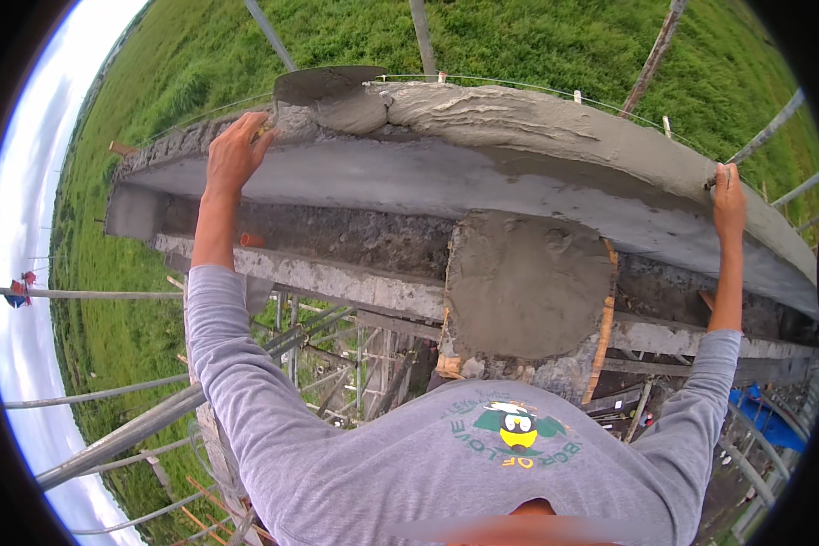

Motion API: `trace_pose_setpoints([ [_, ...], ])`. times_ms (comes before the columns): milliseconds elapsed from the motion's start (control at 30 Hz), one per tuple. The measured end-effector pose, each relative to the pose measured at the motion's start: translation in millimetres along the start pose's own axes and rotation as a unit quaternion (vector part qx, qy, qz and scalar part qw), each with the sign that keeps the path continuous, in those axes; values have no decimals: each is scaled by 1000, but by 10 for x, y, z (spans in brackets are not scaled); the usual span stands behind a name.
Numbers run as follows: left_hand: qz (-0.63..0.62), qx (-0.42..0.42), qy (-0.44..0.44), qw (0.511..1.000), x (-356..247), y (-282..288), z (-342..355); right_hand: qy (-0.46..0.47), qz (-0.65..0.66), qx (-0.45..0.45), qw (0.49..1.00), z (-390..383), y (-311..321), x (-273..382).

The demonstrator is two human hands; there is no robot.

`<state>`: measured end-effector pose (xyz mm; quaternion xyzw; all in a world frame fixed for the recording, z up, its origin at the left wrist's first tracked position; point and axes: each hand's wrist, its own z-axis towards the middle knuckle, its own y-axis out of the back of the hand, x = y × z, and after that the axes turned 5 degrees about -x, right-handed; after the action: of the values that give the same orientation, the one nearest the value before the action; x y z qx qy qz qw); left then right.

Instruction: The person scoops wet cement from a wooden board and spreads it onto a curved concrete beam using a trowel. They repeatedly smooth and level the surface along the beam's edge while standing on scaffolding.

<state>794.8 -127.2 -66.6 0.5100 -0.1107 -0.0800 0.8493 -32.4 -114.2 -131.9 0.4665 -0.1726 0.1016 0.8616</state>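
Observation:
My left hand (237, 146), at upper left, is closed round the handle of a grey steel trowel (323, 80), whose blade lies over the top edge of a long concrete ledge wall (318, 168). Wet grey mortar (519, 118) coats the top of that wall in a rough band. My right hand (728, 196) is at the same edge on the right, fingers closed on something dark that I cannot make out. Below the wall, between my arms, a board with wooden edges holds a heap of wet mortar (528, 282).
A rough trough (337, 232) with a short orange pipe (251, 240) runs below the wall. Metal scaffold poles (127, 437) surround the work, with framing visible far below. Green grassland (500, 36) lies beyond. A blue sheet (760, 414) shows at lower right.

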Motion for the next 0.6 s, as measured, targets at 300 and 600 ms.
trace_pose_setpoints([
  [300, -6, -30, -7, 1000, -49, -93, -163, -35, 22, 3, 999, -29, 85, 258],
  [600, 3, -37, 35, 999, -294, -89, -165, 16, 2, -23, 1000, 1, 52, 230],
])
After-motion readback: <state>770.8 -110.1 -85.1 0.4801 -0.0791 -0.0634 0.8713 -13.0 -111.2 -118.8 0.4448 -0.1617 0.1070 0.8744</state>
